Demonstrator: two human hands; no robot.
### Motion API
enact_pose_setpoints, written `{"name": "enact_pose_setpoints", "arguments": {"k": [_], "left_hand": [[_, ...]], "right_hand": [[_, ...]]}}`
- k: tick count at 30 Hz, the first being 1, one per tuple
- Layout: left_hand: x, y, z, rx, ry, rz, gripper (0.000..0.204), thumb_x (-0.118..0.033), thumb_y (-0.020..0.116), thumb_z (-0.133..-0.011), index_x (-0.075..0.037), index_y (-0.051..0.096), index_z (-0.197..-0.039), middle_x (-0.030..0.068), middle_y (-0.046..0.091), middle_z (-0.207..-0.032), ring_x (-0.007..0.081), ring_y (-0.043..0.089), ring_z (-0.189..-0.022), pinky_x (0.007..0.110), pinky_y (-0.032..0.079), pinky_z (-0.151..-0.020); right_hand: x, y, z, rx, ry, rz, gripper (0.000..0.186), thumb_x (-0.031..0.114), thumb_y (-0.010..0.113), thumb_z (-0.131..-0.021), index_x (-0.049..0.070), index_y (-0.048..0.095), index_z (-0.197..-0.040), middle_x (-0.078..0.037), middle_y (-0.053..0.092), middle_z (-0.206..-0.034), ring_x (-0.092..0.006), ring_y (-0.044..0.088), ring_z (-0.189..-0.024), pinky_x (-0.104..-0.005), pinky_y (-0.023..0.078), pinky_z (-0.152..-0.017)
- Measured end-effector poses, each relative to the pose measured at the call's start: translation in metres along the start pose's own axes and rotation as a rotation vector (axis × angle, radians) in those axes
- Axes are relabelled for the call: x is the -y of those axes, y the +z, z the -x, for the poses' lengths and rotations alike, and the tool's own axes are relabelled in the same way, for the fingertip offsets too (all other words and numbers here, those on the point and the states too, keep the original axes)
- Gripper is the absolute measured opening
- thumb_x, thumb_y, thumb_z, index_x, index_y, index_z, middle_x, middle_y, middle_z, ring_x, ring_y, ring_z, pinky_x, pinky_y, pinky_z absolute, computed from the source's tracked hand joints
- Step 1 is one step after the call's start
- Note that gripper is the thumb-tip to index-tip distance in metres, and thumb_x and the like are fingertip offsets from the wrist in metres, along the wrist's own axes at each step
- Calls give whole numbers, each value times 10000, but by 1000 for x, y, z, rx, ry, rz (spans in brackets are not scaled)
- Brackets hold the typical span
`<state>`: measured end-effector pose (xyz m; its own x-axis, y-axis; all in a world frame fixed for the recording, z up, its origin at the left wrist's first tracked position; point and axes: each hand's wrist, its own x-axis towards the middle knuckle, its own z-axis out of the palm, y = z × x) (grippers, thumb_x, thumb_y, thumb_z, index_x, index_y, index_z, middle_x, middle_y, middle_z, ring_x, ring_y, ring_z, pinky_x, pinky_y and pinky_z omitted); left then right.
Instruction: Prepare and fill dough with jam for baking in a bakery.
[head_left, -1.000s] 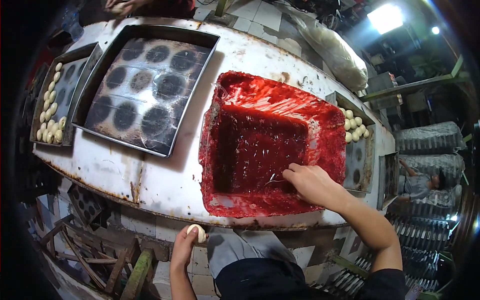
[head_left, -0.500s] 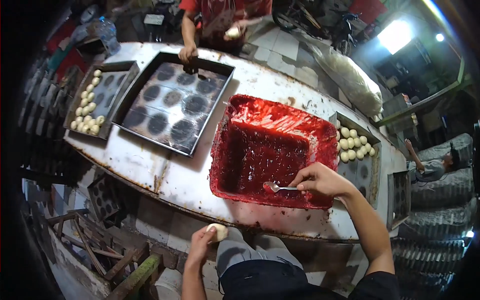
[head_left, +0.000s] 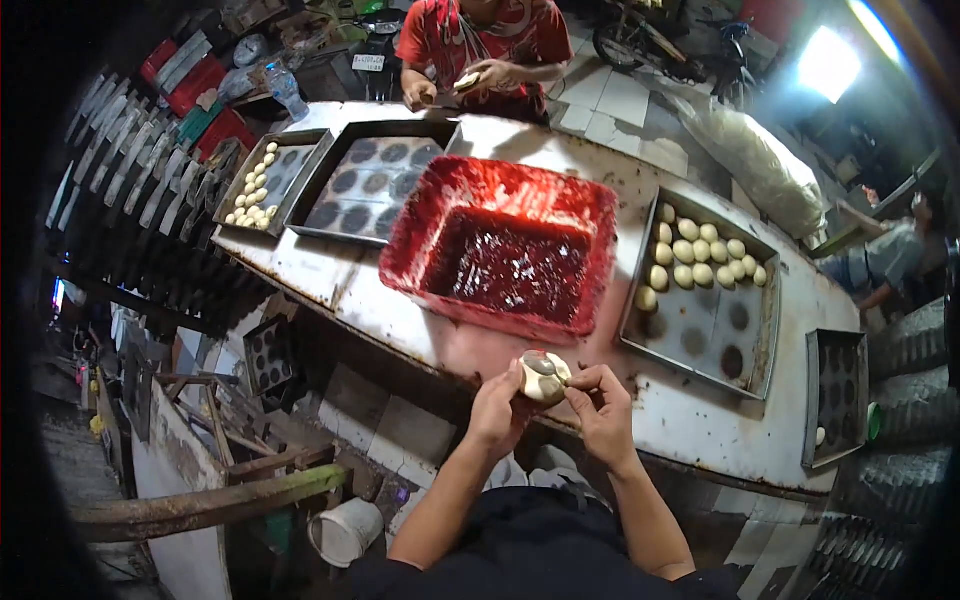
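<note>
Above the table's near edge, my left hand (head_left: 495, 410) cups a flattened piece of pale dough (head_left: 545, 390). My right hand (head_left: 604, 408) pinches the handle of a metal spoon (head_left: 540, 363), whose bowl lies over the dough. A trace of red shows at the spoon's far edge. Just beyond my hands stands a red-smeared rectangular tub (head_left: 490, 312) with dark red, glossy filling (head_left: 510, 265) inside. Part of the spoon's handle is covered by my right fingers.
Right of the tub, a metal tray (head_left: 690, 345) holds several pale dough balls (head_left: 702, 250). Two more trays stand left, one large (head_left: 370, 185), one narrow (head_left: 290, 180) with balls. Across the table (head_left: 400, 330), a person in red (head_left: 480, 40) handles dough. Another tray (head_left: 838, 400) is far right.
My right hand has drawn the spoon out of the filling and over to the dough. My left hand has come up with the dough to meet it. The view has shifted.
</note>
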<state>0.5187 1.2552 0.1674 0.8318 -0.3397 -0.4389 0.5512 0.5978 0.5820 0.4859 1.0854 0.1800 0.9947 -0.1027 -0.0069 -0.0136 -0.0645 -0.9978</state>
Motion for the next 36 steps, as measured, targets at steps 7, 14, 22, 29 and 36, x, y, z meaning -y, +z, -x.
{"name": "enact_pose_setpoints", "arguments": {"k": [7, 14, 22, 29, 36], "left_hand": [[69, -12, -10, -166, 191, 117, 473, -361, 327, -1120, 24, 526, -1311, 186, 639, -1278, 318, 636, -1171, 463, 525, -1019], [72, 30, 58, 188, 135, -62, 431, -229, 463, -1080, 20, 442, -1431, 185, 552, -1413, 311, 583, -1270, 503, 499, -1088], [83, 32, 185, 288, 226, -258, 443, -196, 546, -1059, -33, 412, -1449, 129, 550, -1377, 220, 539, -1316, 385, 453, -1113], [106, -30, 281, 23, 471, -273, 371, -300, 427, -1098, -15, 531, -1311, 57, 620, -1121, 119, 601, -974, 281, 498, -844], [151, -43, 333, -106, 611, 111, 349, -163, 665, -980, -13, 525, -1262, 16, 556, -966, 108, 573, -917, 282, 496, -811]], "right_hand": [[-90, -86, 53, -98, -103, 290, 54, -53, 649, -873, -30, 601, -880, -155, 647, -885, -255, 634, -825, -355, 516, -758], [-135, -163, 58, -272, -245, 1009, 317, 82, 727, -825, 56, 718, -1141, -163, 649, -1165, -327, 571, -1130, -395, 485, -941], [35, -52, 128, 511, -243, -279, 544, 102, 790, -830, 15, 637, -1344, -127, 477, -1466, -239, 513, -1324, -372, 436, -1089], [70, 16, 243, 495, -366, 5, 318, -82, 736, -814, 21, 744, -1115, -127, 634, -1257, -216, 645, -1149, -320, 542, -936], [63, 46, 301, 474, 53, -293, 289, 36, 771, -875, -20, 663, -1137, -53, 705, -1002, -106, 668, -863, -258, 539, -795]]}}
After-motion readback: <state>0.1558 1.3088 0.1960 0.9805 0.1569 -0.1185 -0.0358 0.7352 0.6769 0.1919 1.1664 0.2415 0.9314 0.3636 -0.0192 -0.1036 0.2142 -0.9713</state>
